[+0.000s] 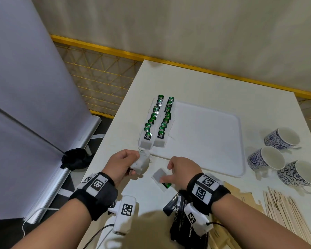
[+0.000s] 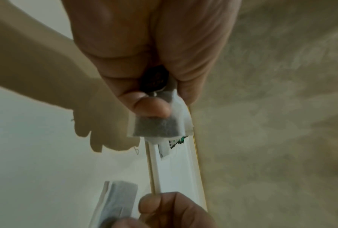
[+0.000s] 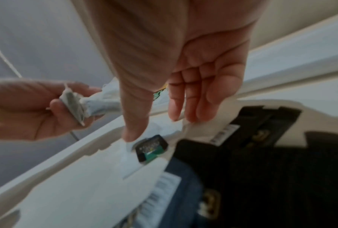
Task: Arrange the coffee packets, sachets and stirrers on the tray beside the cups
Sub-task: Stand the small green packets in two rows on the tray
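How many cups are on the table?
3, all right of the tray: far cup, middle cup, near cup. They lie tipped on their sides on the table; none looks hidden.

Tray: white, smooth, matt, plastic in look. Tea bags: thin, matt filter paper, fibrous; tags glossy green foil print. Cups: glazed ceramic, glossy, blue pattern. Stirrers: pale bare wood, matt. Coffee packets: black, slightly shiny film. Table: smooth matt white.
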`<state>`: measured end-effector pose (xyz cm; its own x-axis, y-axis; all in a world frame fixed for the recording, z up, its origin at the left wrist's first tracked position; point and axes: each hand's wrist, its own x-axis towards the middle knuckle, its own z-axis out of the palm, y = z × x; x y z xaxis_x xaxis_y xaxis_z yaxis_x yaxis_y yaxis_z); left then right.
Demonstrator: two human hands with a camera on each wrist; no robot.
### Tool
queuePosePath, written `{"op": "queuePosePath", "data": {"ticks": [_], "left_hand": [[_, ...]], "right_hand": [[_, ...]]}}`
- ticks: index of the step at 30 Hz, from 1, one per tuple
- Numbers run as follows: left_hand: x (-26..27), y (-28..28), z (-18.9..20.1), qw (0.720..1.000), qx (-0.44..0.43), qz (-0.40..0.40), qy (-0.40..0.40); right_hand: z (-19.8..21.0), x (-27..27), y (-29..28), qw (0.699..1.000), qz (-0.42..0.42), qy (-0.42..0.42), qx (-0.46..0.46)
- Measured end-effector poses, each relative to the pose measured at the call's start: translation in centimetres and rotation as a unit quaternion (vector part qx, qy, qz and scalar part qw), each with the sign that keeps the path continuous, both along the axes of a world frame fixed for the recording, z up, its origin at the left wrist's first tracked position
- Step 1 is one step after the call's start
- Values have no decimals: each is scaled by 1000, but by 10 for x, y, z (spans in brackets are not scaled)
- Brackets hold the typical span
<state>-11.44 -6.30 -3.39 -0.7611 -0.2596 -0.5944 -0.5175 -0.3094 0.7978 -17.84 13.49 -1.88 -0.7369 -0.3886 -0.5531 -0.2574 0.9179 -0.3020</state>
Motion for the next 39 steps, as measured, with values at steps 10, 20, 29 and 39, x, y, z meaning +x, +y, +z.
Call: {"op": "queuePosePath", "data": {"ticks": [10, 20, 29, 39], "left_hand": [[1, -3, -2, 1000, 6, 21, 2], [3, -2, -1, 1000, 8, 16, -3], [-4, 0, 11, 1000, 25, 14, 3], [-9, -1, 3, 1000, 23, 17, -6]], "right_hand": [[0, 4, -16, 998, 38, -24, -34], [16, -34, -7, 976, -54, 2, -209], [4, -71, -31, 982, -41, 15, -186], [-4, -75, -29, 973, -63, 99, -199]]}}
